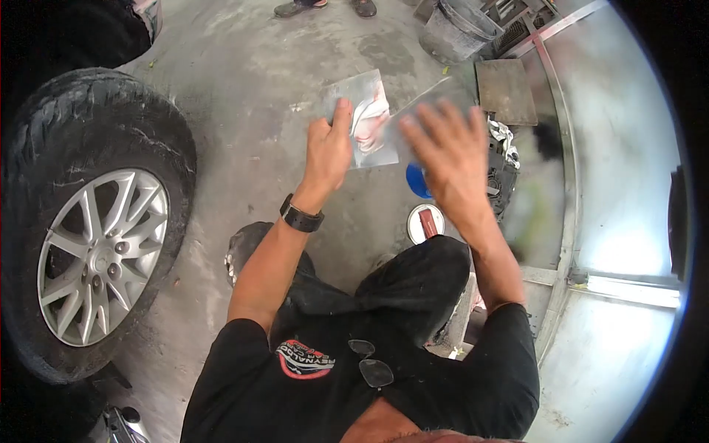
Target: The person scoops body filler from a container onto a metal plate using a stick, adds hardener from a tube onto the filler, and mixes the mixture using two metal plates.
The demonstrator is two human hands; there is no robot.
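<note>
My left hand (329,151) is closed on the edge of a flat grey plate (377,155), thumb on its upper face. White paste with pink streaks (369,122) lies on the plate. My right hand (450,159) is just right of the plate, its fingers smeared by motion. A blurred, see-through flat shape (436,92) shows by its fingertips; whether the hand holds it is unclear. Below this hand are a round blue object (418,180), partly hidden, and a white round lid (415,227) with a reddish-brown block (427,223) on it.
A large wheel (103,258) stands at the left. A grey bucket (458,33) and a flat brown board (506,92) are at the upper right. Pale panels (620,184) line the right side. Another person's shoes (363,7) show at the top.
</note>
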